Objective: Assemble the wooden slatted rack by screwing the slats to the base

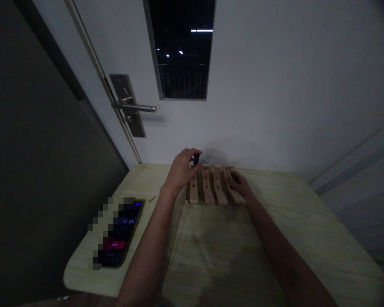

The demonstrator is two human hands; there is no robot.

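Indoors, by a door [259,106], left hand [181,168] pinching a black piece [196,159], right hand [242,186] clasping slats [208,187], the surface's [294,213] left-edge phone [124,236] reads "0:59".

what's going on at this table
A person has both hands at a row of wooden slats on the table. The left hand pinches a small black piece by the far end of the leftmost slat, while the right hand touches the rightmost slat. A lit phone lies to the left, with a thin rod beside it.
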